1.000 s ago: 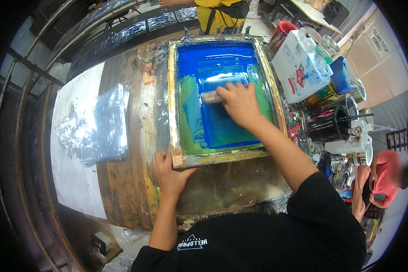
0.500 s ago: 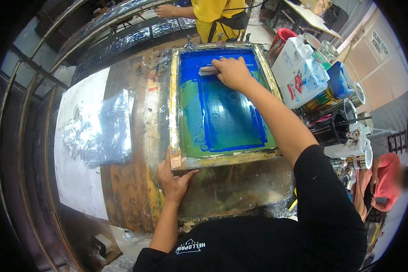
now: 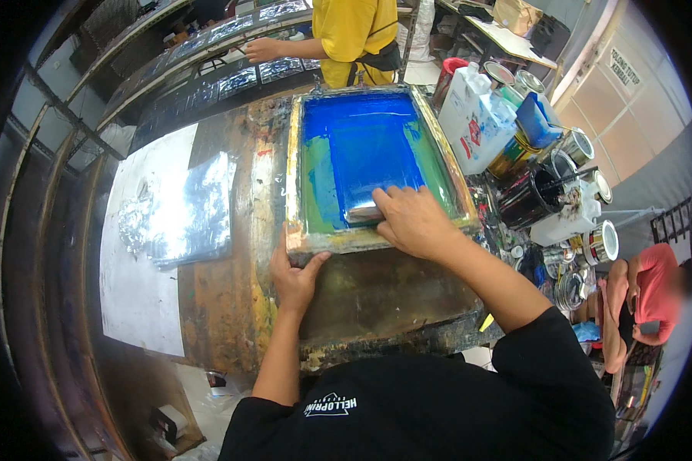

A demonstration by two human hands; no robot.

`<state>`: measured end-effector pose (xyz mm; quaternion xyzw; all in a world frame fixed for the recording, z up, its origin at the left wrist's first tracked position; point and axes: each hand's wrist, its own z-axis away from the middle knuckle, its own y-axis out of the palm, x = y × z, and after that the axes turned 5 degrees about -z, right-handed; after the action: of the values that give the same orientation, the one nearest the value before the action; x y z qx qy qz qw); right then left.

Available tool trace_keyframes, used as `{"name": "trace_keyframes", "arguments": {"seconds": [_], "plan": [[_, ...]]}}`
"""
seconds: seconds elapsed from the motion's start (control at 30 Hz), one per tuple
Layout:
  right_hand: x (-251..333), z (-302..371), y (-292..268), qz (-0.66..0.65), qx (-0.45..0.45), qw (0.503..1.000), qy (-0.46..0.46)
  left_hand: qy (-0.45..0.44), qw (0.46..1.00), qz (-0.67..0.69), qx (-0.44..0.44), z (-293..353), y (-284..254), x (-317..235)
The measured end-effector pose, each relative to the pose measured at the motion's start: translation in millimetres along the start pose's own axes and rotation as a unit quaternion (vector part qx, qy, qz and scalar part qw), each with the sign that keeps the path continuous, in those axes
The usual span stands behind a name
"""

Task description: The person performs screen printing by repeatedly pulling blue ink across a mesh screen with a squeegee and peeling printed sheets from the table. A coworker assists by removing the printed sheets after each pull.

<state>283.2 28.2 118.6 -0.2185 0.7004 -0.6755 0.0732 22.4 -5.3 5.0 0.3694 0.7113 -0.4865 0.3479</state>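
Right hand (image 3: 420,224): fingers grasping squeegee (image 3: 364,216), at near end of screen (image 3: 318,209), within frame (image 3: 294,169) over bench (image 3: 215,315). Left hand (image 3: 294,283): at frame's near-left corner, grip of fingers I cannot tell. Blue ink (image 3: 369,150) already covers centre and far end; only short strip seems left before near rim.

Bright centre, dim left | plastic sheets (image 3: 188,207) glaring (nearly white) | blue ink (image 3: 373,157) glossy | fisheye-bent edges, black corners
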Motion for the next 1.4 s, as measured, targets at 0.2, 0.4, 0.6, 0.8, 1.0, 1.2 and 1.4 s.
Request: {"name": "trace_keyframes", "arguments": {"seconds": [0.2,0.4,0.6,0.8,1.0,1.2,1.4], "plan": [[8.5,-46.8,-83.4,0.071,-0.306,0.948,-0.055,0.072,0.972,0.201,-0.1,-59.9,-6.1,-82.9],[-5.6,-102.0,-134.7,0.076,-0.359,0.927,-0.082,0.045,0.976,-0.214,0.014,-53.6,23.1,-55.6],[-3.0,-117.9,-175.4,0.044,-0.203,0.978,0.029,0.034,0.952,-0.301,0.04,-7.3,69.6,-8.3],[-9.3,-121.4,-183.5,0.018,-0.23,0.973,-0.016,-0.151,0.981,0.116,-0.024,-68.1,30.9,-25.5],[-10.9,-125.0,-163.1,0.02,-0.354,0.931,-0.092,-0.081,0.993,0.027,-0.078,-147.2,-111.8,9.4],[-10.1,-119.2,-158.2,0.004,-0.366,0.926,-0.096,-0.05,0.979,-0.125,-0.155,-193.2,-187.1,80.2],[-1.6,-109.4,-157.1,0.016,-0.338,0.938,-0.077,0.027,0.924,-0.382,0.002,-105.2,-184.8,136.1]]}}
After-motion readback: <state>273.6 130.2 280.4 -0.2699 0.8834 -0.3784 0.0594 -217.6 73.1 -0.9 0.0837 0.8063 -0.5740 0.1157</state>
